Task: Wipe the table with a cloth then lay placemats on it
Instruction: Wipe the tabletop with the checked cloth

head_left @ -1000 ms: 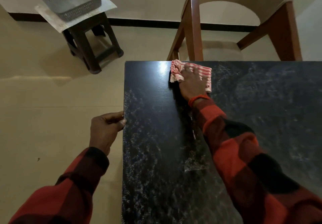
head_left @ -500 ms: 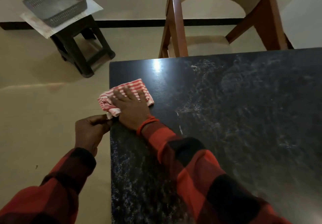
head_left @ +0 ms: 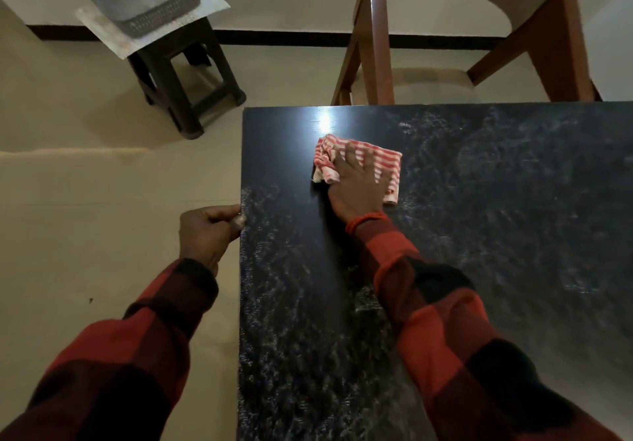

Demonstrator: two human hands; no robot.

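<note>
While right hand (head_left: 356,183) flat presses striped cloth (head_left: 383,163), left hand (head_left: 205,231) grips glossy table (head_left: 479,235) edge

The right hand (head_left: 359,183), flat on the red-and-white striped cloth (head_left: 373,163), is now further in on the dark table (head_left: 479,235) vs. half a sec ago, when hand & cloth sat at the table's left edge. Cloth no longer overhangs that edge or touches the left hand (head_left: 209,231).

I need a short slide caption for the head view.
Right hand presses striped cloth on dark table; left hand grips its edge.
</note>
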